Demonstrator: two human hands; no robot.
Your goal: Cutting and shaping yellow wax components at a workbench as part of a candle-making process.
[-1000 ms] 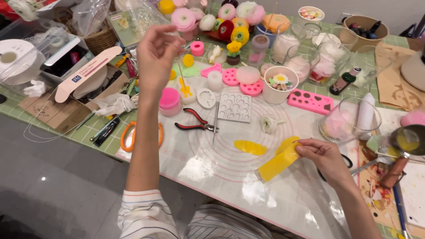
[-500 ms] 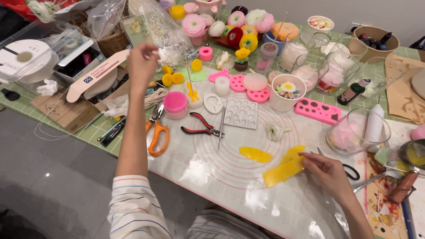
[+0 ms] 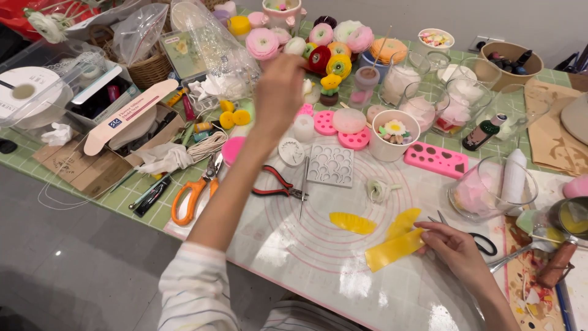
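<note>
Our right hand point(image 3: 456, 248) pinches the yellow strip point(image 3: 392, 249) flat on the mat point(image 3: 306, 245), near the front edge. Our left hand point(image 3: 278, 92) reaches over the pink moulds point(image 3: 334, 122); we cannot tell whether its fingers grip anything. We keep the strip pinned lightly, without creasing it.

Lay at the table's left edge: a flat brown cardboard box point(image 3: 67, 160), with a long beige card with rounded ends and a small blue label point(image 3: 128, 114) resting across it. Stood behind, near the basket: crinkled clear plastic bags point(image 3: 138, 27) and a clear packet holding a pale flower-printed card point(image 3: 184, 52).
</note>
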